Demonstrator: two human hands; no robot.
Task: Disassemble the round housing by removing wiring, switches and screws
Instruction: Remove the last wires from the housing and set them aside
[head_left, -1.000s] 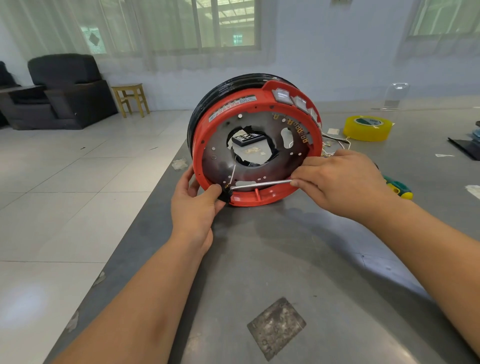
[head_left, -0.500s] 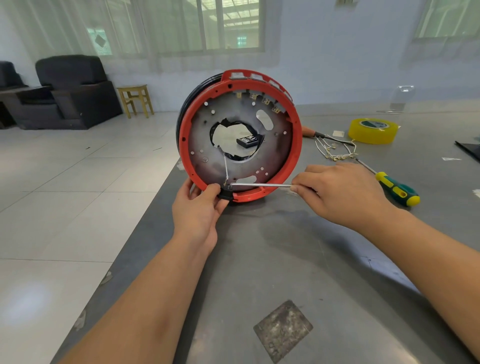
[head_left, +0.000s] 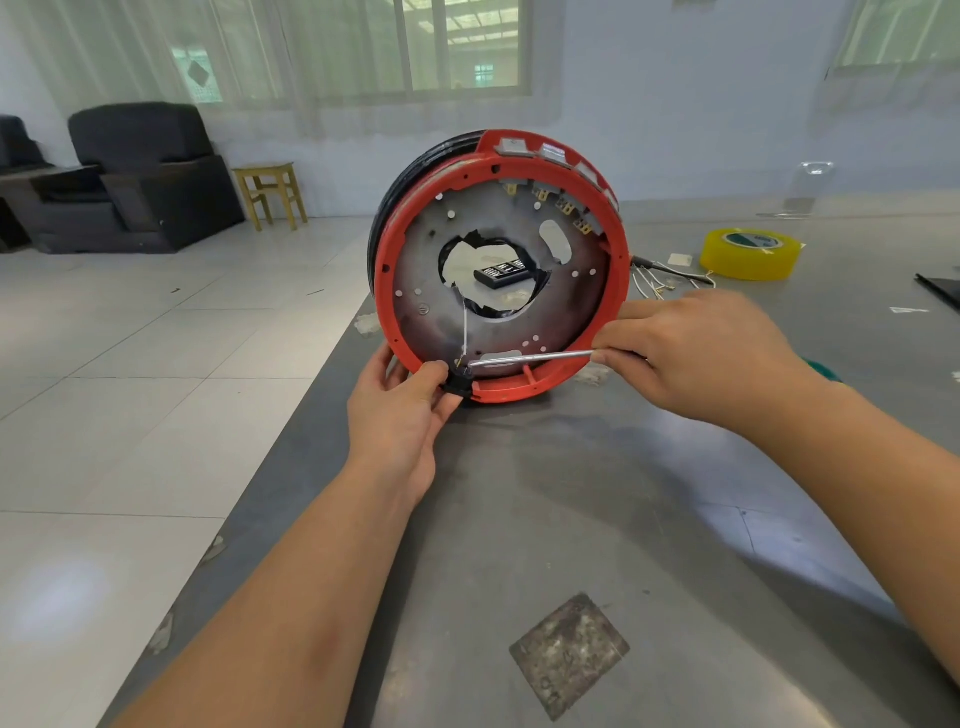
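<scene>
Round red plastic housing (head_left: 498, 265) on edge on grey table (head_left: 649, 493), stiff, likely rolls. Left hand (head_left: 402, 410) pinches black switch (head_left: 458, 383) at near rim; right hand (head_left: 711, 353) clamped on silver screwdriver shaft (head_left: 530, 357).

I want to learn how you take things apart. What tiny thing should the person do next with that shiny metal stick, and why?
Probably keep turning the screwdriver with the right hand. Its tip sits at the black switch on the bottom of the red housing, which stands on edge, and the left hand pinches that switch. A thin wire is attached there, so the switch seems not yet free.
</scene>
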